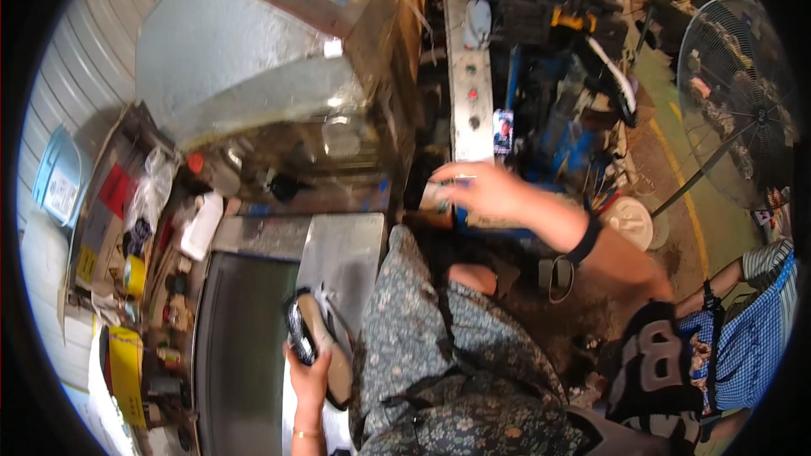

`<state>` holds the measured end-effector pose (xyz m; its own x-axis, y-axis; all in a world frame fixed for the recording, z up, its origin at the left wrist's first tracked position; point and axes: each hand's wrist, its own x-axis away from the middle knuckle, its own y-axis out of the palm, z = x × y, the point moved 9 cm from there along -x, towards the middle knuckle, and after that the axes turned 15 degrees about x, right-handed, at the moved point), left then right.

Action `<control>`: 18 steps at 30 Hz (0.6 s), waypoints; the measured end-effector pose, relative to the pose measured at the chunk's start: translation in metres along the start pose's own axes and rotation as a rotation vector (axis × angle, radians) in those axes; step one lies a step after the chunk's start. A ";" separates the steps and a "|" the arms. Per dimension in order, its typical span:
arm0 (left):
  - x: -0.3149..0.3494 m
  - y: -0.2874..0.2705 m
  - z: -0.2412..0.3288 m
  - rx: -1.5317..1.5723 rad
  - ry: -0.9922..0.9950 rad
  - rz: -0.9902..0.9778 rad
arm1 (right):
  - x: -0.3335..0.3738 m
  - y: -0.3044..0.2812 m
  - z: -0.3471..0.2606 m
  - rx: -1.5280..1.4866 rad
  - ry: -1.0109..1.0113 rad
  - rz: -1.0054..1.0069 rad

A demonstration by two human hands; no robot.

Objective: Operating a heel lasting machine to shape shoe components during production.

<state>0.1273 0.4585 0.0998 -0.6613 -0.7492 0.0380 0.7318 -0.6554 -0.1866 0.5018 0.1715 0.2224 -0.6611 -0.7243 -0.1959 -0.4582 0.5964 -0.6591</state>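
My left hand [310,378] is closed on a shoe [297,325] with a glossy black side. A beige shoe sole [338,371] lies right against it, over a grey metal ledge [338,245] at my left; whether the two are joined I cannot tell. My right hand [490,194] is stretched ahead of my knees, its fingers bent and slightly blurred. A thin pale object shows at those fingers, too small to name. Just below the fingertips sits a small pale container [435,200], partly covered by the hand.
Left of the ledge runs a dark conveyor belt [245,346] under a metal hood [245,59]. A cluttered shelf [169,287] stands at far left. Ahead is a control panel [473,93] with a phone [503,131] beside it. A large fan [731,101] and another person [752,321] are at right.
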 end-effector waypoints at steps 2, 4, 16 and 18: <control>0.024 -0.002 0.029 -0.726 0.345 0.011 | 0.011 -0.129 0.040 0.525 0.005 0.361; 0.041 -0.001 -0.036 -0.441 -0.184 -0.318 | 0.035 -0.236 0.065 1.179 0.103 0.541; 0.049 0.093 0.027 -0.499 0.383 -0.369 | 0.129 -0.271 0.087 1.233 0.439 0.859; 0.040 0.124 0.026 0.021 0.162 -0.391 | 0.135 -0.223 0.044 1.092 0.221 0.938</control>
<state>0.1963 0.3450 0.1034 -0.9061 -0.4198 -0.0531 0.4224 -0.8905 -0.1690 0.5402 -0.0744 0.3110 -0.5797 -0.0976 -0.8089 0.7885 0.1832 -0.5872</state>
